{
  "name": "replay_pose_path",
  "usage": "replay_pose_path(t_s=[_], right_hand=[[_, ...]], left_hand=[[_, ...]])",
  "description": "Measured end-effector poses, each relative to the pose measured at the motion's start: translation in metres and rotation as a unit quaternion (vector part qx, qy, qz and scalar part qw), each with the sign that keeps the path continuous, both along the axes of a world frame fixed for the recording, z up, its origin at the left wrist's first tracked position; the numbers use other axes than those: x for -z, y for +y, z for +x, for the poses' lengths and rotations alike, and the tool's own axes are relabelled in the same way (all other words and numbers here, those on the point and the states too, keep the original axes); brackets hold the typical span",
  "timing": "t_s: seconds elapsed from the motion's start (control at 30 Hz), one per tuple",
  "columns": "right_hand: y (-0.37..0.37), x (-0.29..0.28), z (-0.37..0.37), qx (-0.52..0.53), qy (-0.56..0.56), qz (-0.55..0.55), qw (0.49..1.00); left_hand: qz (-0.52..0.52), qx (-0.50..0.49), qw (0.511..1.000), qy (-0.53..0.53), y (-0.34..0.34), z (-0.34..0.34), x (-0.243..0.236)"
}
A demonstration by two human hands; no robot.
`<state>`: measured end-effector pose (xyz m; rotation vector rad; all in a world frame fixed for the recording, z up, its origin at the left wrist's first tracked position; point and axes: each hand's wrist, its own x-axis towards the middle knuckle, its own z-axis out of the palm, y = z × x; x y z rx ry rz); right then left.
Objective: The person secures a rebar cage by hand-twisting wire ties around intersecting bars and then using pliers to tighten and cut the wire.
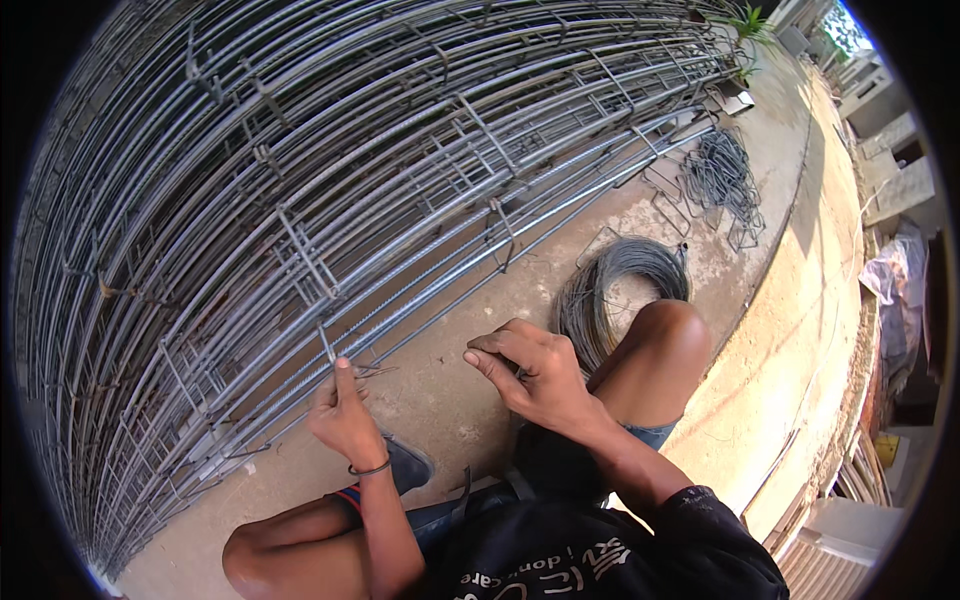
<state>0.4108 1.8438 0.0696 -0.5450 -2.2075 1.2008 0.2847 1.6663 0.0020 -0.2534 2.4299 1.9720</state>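
Note:
My left hand (343, 418) is closed beside the lowest edge of a long reinforcing-bar cage. Its thumb points up against a bent steel stirrup (327, 342) on the cage. Thin tie wires (378, 371) stick out to the right from between thumb and fingers. My right hand (540, 375) hovers above the ground to the right, apart from the cage. Its fingers are curled and the thumb lies close under them; whatever they may pinch is too small to make out. Ribbed steel bars (400, 310) run along the cage's near side.
More stacked rebar cages (330, 150) fill the left and back. A coil of wire (585, 300) lies by my right knee. Beyond it are a heap of bent stirrups (722, 170) and a potted plant (750, 25). A concrete edge (770, 270) runs along the right.

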Motion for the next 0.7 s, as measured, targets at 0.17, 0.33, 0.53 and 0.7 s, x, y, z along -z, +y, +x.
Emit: replay_pose_path(t_s=[0.17,0.33,0.53,0.7], right_hand=[[0.123,-0.025,0.092,0.192,0.032,0.127,0.973],[0.291,0.087,0.182,0.418,0.012,-0.105,0.902],[0.408,0.253,0.295,0.430,-0.384,0.076,0.813],[0.442,0.318,0.295,0.406,-0.424,-0.050,0.808]], left_hand=[[-0.137,0.065,0.988,0.027,0.003,-0.003,-0.005],[-0.252,0.067,0.964,0.057,0.001,-0.003,-0.008],[-0.247,0.050,0.967,0.037,0.003,-0.007,-0.012],[-0.265,0.054,0.963,0.004,0.002,-0.010,-0.015]])
